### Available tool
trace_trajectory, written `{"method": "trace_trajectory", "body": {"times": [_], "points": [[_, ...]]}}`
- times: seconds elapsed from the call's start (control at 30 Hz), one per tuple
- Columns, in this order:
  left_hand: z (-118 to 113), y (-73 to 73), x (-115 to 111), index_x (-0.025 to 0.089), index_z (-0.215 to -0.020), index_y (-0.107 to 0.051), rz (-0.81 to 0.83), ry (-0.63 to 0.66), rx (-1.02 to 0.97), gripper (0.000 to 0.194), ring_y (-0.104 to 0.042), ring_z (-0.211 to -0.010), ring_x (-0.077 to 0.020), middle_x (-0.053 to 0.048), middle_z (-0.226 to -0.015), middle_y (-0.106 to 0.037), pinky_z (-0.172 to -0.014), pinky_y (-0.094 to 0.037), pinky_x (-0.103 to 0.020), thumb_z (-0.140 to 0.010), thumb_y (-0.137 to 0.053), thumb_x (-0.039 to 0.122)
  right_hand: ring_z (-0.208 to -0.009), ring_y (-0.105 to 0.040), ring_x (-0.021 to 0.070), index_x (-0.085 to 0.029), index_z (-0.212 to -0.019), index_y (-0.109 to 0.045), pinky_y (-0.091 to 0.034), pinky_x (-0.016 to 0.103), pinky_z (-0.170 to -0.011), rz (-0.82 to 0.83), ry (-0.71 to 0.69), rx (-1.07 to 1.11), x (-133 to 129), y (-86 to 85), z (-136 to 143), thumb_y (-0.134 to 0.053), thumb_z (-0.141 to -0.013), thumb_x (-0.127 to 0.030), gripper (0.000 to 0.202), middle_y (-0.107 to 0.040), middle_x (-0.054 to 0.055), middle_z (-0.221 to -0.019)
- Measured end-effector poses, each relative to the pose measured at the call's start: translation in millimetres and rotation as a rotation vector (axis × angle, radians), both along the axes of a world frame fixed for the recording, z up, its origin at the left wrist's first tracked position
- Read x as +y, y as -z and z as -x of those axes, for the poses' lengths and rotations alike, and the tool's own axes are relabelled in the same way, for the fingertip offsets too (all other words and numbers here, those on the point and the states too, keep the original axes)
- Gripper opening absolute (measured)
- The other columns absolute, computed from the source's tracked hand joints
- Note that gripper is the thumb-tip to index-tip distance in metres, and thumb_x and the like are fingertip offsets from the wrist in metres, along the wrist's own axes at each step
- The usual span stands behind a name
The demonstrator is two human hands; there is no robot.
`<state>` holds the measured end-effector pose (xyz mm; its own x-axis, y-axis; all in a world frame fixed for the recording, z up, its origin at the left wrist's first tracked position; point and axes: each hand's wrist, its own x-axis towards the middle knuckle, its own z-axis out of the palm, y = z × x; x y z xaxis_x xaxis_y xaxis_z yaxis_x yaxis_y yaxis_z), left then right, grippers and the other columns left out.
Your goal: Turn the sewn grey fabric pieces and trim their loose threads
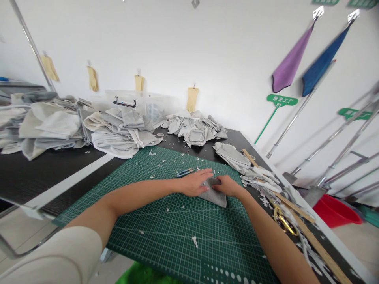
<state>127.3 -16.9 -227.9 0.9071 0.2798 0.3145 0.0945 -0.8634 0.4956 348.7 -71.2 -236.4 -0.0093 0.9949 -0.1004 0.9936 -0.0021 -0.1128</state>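
A folded grey cloth point(213, 196) lies on the green cutting mat point(166, 236). Over its left side is my left hand point(195, 183), fingers apart and stretched toward the right, the fingertips at the cloth. My right hand point(226, 185) has its fingers bent together on the cloth's upper right part, pinching it. Just beyond my left hand rests a blue utility knife point(185, 172). Small white scraps point(194, 241) are scattered over the mat.
Piles of grey and white cloth point(124, 128) line the back. Along the right edge lie more cloths point(232, 157), gold-handled scissors point(284, 221) and wooden rulers point(319, 246). A clear box point(154, 103) stands behind the piles, and a red bucket point(337, 211) is on the floor right.
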Motion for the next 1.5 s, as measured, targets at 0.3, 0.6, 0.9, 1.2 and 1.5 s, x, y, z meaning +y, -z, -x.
{"method": "trace_trajectory", "body": {"times": [0.3,0.6,0.9,1.2,1.5], "points": [[-8,-8.4,31,0.014,-0.129,-0.039,0.192,-0.425,-0.120,0.046,-0.047,-0.122,-0.0203,-0.012,-0.128,-0.052,-0.104,-0.038,-0.039,-0.083,-0.041,0.013,-0.081,-0.059,0.0216,-0.017,-0.085,-0.064,-0.037,0.026,-0.065,-0.007,0.015,0.039,-2,-1.7,2,-0.054,-0.076,-0.046,0.033,-0.066,0.008,-0.082],[11,-2.8,30,0.014,-0.118,-0.050,-0.298,-0.336,-0.383,0.040,-0.027,-0.134,-0.0239,-0.013,-0.139,-0.038,-0.110,-0.028,-0.047,-0.079,-0.048,0.013,-0.069,-0.056,0.0178,-0.016,-0.072,-0.060,-0.034,0.025,-0.060,-0.079,-0.009,0.165,-4,-7.0,6,-0.054,-0.075,-0.035,0.020,-0.061,0.004,-0.071],[7,-0.7,45,0.012,-0.140,-0.020,0.520,-0.234,-0.438,0.092,-0.041,-0.125,-0.0285,-0.022,-0.137,-0.038,-0.102,-0.032,-0.046,-0.069,-0.069,0.044,-0.080,-0.056,0.0174,-0.020,-0.092,-0.056,-0.038,0.027,-0.070,-0.378,-0.022,0.306,-21,-50.7,23,-0.048,-0.081,-0.034,0.019,-0.062,0.001,-0.086],[17,-20.2,41,0.015,-0.116,-0.056,1.023,0.137,-0.344,0.059,-0.054,-0.107,-0.0245,-0.011,-0.113,-0.060,-0.091,-0.039,-0.037,-0.063,-0.075,0.034,-0.088,-0.060,0.0187,-0.021,-0.101,-0.058,-0.044,0.030,-0.077,-0.717,-0.123,0.456,-28,-48.7,36,-0.052,-0.080,-0.025,0.021,-0.065,0.003,-0.097],[15,-13.7,45,0.022,-0.136,-0.035,0.947,0.232,-0.458,0.089,-0.033,-0.130,-0.0291,-0.013,-0.138,-0.040,-0.107,-0.020,-0.045,-0.058,-0.078,0.031,-0.099,-0.061,0.0176,-0.023,-0.103,-0.053,-0.046,0.030,-0.083,-0.748,-0.370,0.495,-34,-49.2,40,-0.051,-0.079,-0.017,0.024,-0.063,0.004,-0.113]]}}
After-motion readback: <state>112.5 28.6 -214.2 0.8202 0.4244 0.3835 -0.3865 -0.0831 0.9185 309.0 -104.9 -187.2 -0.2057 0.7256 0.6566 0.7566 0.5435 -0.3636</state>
